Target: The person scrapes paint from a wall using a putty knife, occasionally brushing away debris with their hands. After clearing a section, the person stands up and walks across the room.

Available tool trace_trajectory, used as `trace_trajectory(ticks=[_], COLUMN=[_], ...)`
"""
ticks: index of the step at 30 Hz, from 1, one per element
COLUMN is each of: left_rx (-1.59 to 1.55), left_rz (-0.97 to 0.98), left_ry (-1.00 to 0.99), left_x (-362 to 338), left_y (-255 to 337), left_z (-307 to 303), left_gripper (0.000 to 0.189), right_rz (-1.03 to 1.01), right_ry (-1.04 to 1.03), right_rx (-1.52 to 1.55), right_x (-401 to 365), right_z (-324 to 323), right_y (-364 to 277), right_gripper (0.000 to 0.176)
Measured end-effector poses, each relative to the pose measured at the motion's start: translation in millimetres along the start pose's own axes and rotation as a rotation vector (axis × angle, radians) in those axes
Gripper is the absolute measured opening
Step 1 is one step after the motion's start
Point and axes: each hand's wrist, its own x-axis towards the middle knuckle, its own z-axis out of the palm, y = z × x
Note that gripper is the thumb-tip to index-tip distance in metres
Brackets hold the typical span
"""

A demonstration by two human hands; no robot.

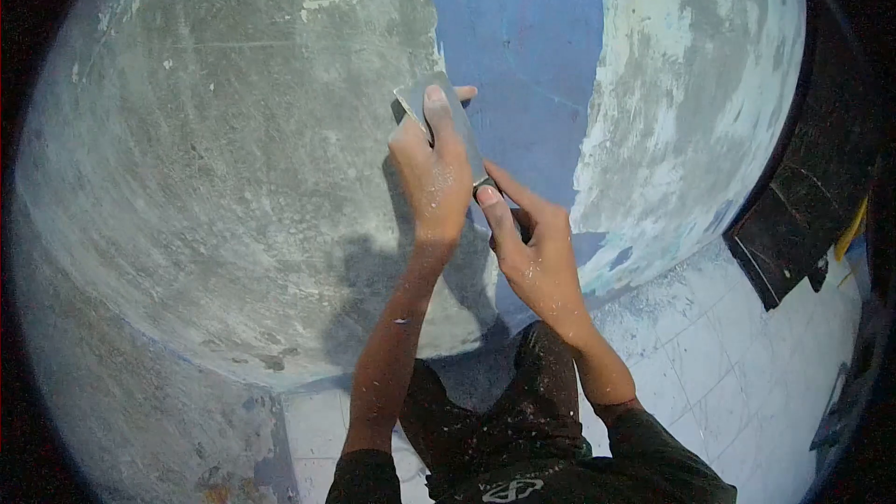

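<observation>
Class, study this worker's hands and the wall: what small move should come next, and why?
Probably a short push of the flat tool along the blue strip's ragged left border. The left hand has its thumb on the tool's face, the right hand grips its lower end, and the tool sits at that border, where blue meets worn grey surface.

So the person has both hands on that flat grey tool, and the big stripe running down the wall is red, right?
Not quite: the stripe is blue, not red, as the head view shows. It does run down the wall, and the left hand and right hand are both on the flat grey tool.
</observation>
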Motion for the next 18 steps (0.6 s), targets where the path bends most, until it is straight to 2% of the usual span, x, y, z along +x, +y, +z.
trace_trajectory(ticks=[3, 7, 10, 12, 16, 18], left_rx=[-0.056, -0.073, -0.055, -0.095, -0.114, -0.108], left_rz=[-0.11, -0.166, -0.052, -0.068, -0.139, -0.128], left_ry=[-0.061, -0.079, -0.032, -0.032, -0.075, -0.057], left_x=[9, 6, -2, 12, 6, 0], left_y=[20, 17, 9, 18, 16, 11], left_z=[-2, -1, 1, 1, 0, 2], left_gripper=[0.051, 0.051, 0.051, 0.051, 0.048, 0.048], right_rz=[0.11, 0.064, -0.012, -0.037, 0.057, -0.006], right_ry=[-0.012, 0.008, 0.031, 0.041, -0.013, -0.006], right_rx=[0.0, -0.015, -0.04, -0.001, -0.015, -0.004], right_x=[7, 5, 1, 9, 8, 4], right_z=[-5, -3, 0, 4, -4, -4], right_y=[-18, -8, 1, -10, -7, 0], right_gripper=[0.038, 0.037, 0.037, 0.037, 0.038, 0.039])
